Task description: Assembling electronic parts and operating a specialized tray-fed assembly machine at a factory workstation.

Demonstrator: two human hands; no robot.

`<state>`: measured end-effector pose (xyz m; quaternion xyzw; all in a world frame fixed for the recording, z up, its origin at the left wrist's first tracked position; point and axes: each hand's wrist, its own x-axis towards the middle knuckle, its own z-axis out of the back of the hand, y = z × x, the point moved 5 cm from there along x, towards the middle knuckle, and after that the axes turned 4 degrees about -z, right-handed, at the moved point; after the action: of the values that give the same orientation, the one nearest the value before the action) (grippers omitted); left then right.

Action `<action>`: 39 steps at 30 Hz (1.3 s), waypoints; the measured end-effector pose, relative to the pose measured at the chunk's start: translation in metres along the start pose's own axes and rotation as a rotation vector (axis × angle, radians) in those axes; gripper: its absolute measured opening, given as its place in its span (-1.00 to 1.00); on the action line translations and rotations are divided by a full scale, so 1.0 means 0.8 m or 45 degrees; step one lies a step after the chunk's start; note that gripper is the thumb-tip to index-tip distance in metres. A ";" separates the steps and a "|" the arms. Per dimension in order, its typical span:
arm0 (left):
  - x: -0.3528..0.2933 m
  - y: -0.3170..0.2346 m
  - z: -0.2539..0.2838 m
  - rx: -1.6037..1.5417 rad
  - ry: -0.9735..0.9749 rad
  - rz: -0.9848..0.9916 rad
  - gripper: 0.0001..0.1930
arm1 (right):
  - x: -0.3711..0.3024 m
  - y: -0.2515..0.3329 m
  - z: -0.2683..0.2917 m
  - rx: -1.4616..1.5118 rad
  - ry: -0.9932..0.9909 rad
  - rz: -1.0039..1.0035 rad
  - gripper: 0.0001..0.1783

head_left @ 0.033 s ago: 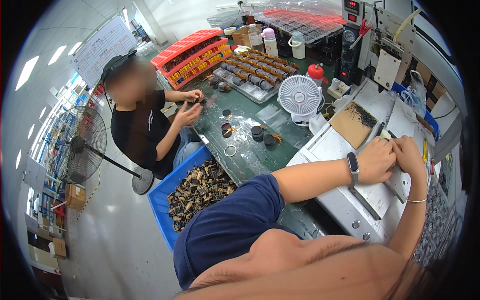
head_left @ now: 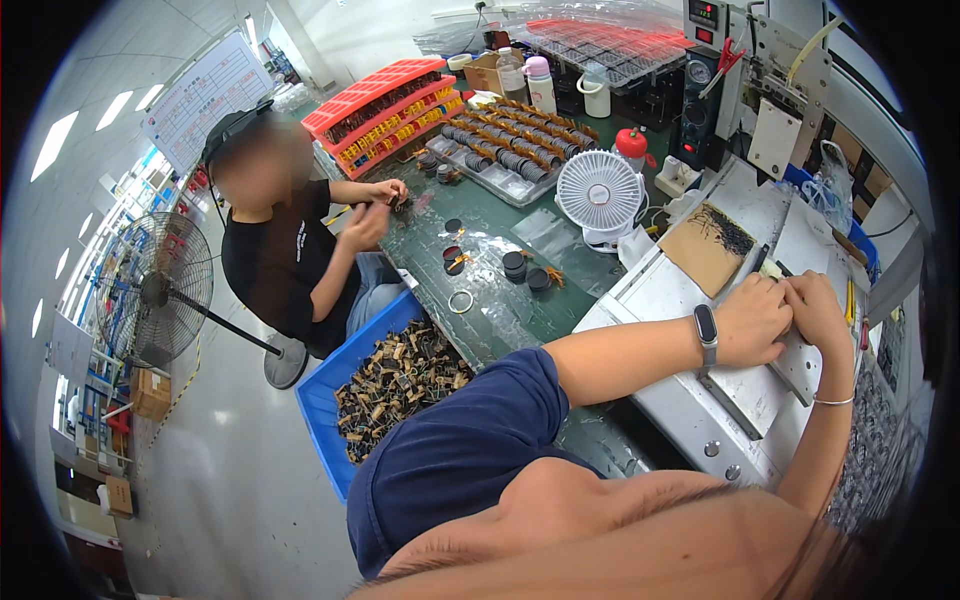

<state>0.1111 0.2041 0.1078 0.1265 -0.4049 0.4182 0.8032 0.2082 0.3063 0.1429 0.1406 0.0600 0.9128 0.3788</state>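
Observation:
My left hand (head_left: 752,320), with a dark band on its wrist, lies with curled fingers on the grey metal plate of a bench machine (head_left: 670,300). My right hand (head_left: 822,312), with a thin bracelet on its wrist, sits right beside it and touches it, fingers bent down onto a narrow metal rail (head_left: 800,365). Whatever the fingertips pinch is hidden under the hands. Just beyond them lies a brown card (head_left: 700,250) strewn with tiny black parts.
A co-worker in a black shirt (head_left: 280,255) handles small parts at the green-matted table (head_left: 500,300). A blue bin (head_left: 322,400) of brown-black parts stands on the floor. Also here are a white desk fan (head_left: 600,195), red trays (head_left: 385,100), trays of coils (head_left: 510,140) and a floor fan (head_left: 155,290).

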 end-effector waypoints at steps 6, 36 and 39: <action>0.004 -0.003 0.008 0.021 -0.005 0.001 -0.73 | 0.000 -0.003 0.000 0.004 0.002 0.023 -0.78; 0.002 0.001 0.001 0.025 0.026 0.021 -0.74 | -0.008 0.006 0.005 -0.155 -0.038 0.006 -0.74; 0.003 0.000 0.003 0.001 -0.016 0.010 -0.73 | -0.007 0.007 0.005 -0.155 -0.007 -0.040 -0.72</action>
<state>0.1104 0.2044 0.1115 0.1279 -0.4104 0.4206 0.7989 0.2092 0.2983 0.1470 0.1190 0.0055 0.9082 0.4011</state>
